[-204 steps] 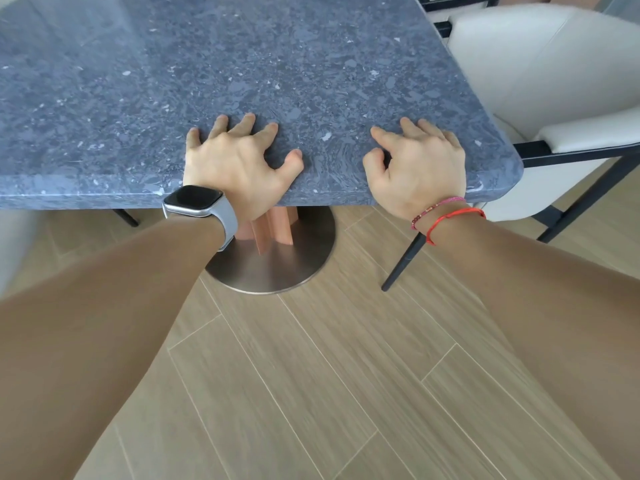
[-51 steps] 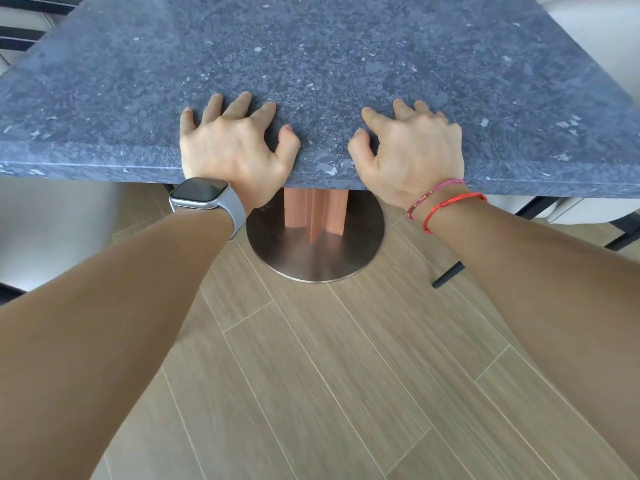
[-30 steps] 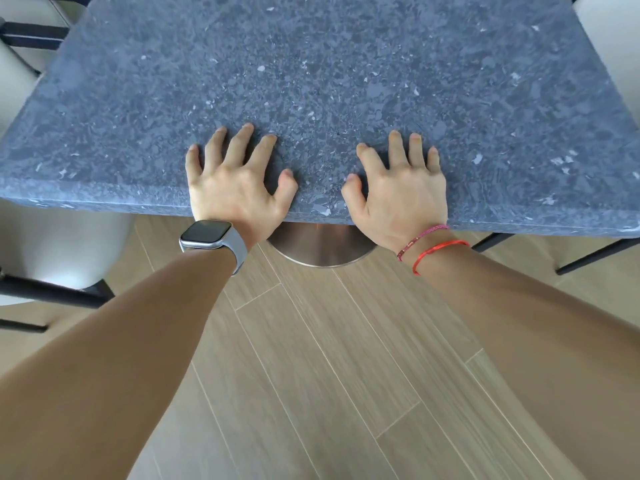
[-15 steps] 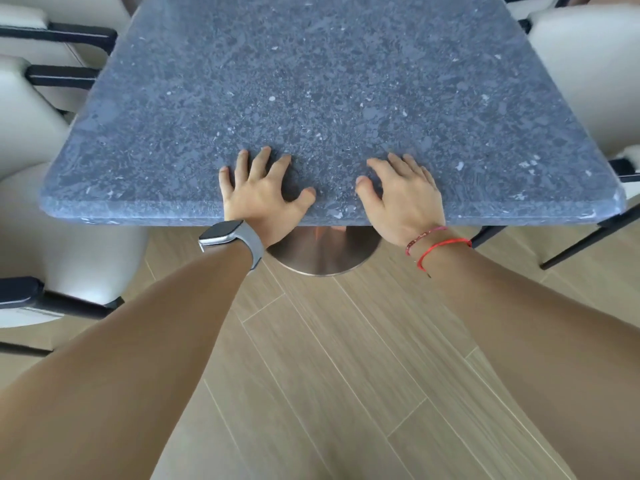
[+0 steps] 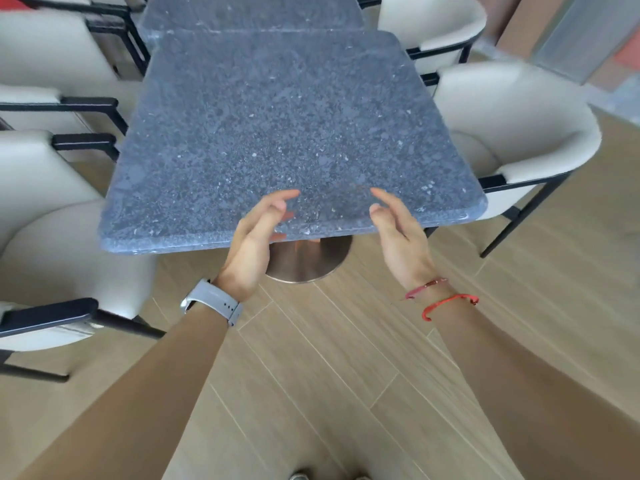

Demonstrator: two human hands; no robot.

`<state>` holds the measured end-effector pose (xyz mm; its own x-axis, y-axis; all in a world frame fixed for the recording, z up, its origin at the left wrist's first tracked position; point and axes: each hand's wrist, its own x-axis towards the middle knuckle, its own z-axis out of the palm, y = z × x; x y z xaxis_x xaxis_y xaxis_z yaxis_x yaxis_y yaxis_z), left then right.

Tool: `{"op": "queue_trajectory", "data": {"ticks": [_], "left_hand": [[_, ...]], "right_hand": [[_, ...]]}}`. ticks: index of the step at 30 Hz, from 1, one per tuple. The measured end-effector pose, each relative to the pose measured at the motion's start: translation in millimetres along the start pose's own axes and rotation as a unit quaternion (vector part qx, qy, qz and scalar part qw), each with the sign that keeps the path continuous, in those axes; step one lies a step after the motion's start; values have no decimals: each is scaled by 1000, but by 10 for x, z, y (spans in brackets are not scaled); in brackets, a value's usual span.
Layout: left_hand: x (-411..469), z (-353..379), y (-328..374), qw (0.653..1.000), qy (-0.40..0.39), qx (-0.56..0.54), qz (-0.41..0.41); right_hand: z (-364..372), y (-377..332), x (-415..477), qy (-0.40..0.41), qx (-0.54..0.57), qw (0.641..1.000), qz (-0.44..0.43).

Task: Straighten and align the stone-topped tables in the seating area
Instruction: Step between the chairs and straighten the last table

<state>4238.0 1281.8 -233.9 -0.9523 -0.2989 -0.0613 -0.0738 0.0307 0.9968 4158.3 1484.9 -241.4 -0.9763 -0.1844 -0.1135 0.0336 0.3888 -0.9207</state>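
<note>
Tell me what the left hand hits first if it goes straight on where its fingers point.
Probably the near table's stone top, just past its front edge. The left hand is open, fingers aimed forward; its height above the stone is unclear, it might skim over.

Bare forearms; grey watch band (image 5: 221,304) on left wrist; two red string bracelets (image 5: 446,303) on right wrist.

Bright even daylight, motion blur, bowed wide-angle edges
</note>
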Motion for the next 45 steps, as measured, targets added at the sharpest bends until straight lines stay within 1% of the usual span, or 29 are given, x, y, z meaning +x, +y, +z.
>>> {"op": "queue_trajectory", "data": {"ticks": [3, 6, 10, 14, 18, 20, 22, 29, 34, 38, 41, 45], "left_hand": [[-268, 83, 282, 999, -26, -33, 23], [-507, 144, 495, 996, -42, -67, 35], [-763, 336, 692, 992, -87, -84, 42], [-925, 741, 754, 988, -122, -77, 47], [-934, 1302, 815, 985, -151, -71, 49], [-869, 1642, 855, 983, -173, -48, 49], [-770, 2037, 906, 978, -195, -36, 57], [-454, 3658, 1147, 971, -227, -46, 57], [-221, 4515, 1277, 968, -240, -46, 56], [76, 5036, 1313, 964, -258, -38, 54], [341, 5340, 1279, 964, -260, -33, 52], [786, 5638, 1195, 969, -242, -37, 43]], "right_hand": [[-251, -170, -339, 13, 65, 998, 15], [-505, -301, -630, 17, 103, 994, 19], [-872, -381, -942, 21, 139, 990, 31], [-1260, -344, -1181, 57, 181, 981, 41], [-1735, -142, -1285, 94, 199, 974, 49], [-2046, -30, -1281, 120, 211, 969, 46], [-2397, 89, -1243, 138, 217, 966, 43], [-3837, 444, -1080, 195, 218, 955, 50], [-4734, 692, -848, 225, 216, 948, 59], [-5159, 865, -569, 242, 216, 944, 66], [-5338, 1010, -281, 237, 214, 945, 75], [-5513, 1167, 241, 215, 208, 950, 87]]}}
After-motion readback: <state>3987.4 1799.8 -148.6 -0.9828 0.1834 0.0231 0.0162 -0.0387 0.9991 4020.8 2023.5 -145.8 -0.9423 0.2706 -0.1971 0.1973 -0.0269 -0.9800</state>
